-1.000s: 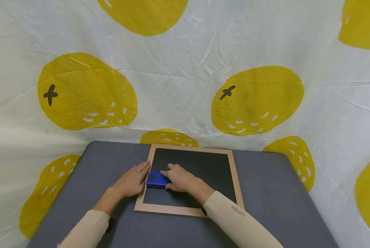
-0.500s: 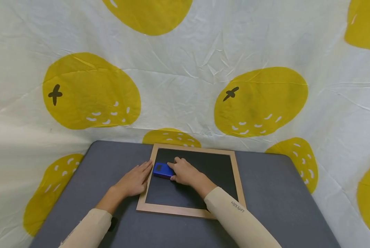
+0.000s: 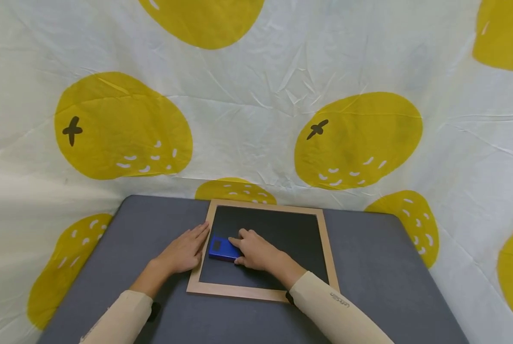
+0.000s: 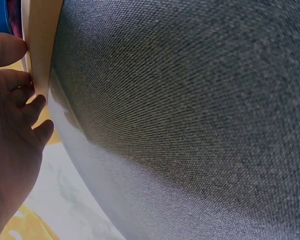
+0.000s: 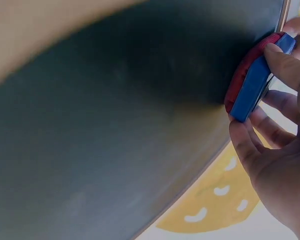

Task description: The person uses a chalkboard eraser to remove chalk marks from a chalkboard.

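Behind everything hangs a big wrinkled white cloth printed with yellow lemon shapes (image 3: 248,95), draped all the way round the back and sides. Below it sits a dark grey fabric-covered table (image 3: 394,267), rounded at the far corners.

Lying flat on that table is a square blackboard with a light wooden frame (image 3: 327,248), roughly centred and close to the far edge.

Both arms come in from the bottom in cream long sleeves (image 3: 338,313). The person's left hand (image 3: 183,251) rests flat on the table with its fingers straight, fingertips (image 4: 20,80) right up against the left edge of the wooden frame, so it's loose and not grasping anything.

The person's right hand (image 3: 256,249) is on the board's dark surface, fingers and thumb (image 5: 285,65) curled round a small blue rectangular eraser with a red felt underside (image 3: 221,248). In the right wrist view the eraser is pressed red side down onto the board. It sits in the left part of the blackboard, just inside the frame, between the two hands.
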